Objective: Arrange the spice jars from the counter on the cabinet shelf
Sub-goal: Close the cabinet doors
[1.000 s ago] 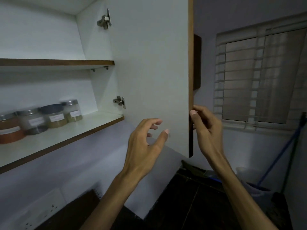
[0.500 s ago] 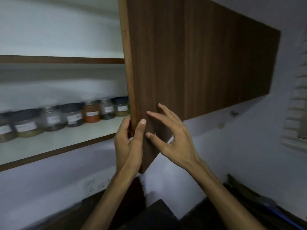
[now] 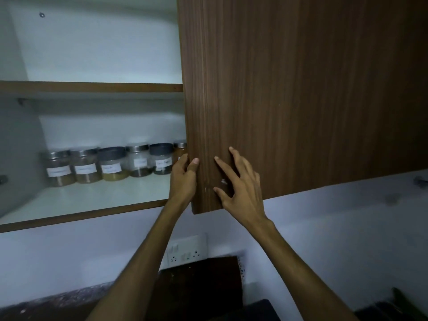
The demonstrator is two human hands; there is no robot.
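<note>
left hand [image 3: 183,179] gripping door [image 3: 289,100] edge, right hand [image 3: 240,184] (fingers spread) pressing front

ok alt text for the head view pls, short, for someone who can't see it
Two hands work a brown wooden cabinet door: the left hand grips its free edge, the right hand lies flat on its front. Beside the door, labelled spice jars stand in a row on the lower white shelf.
</note>
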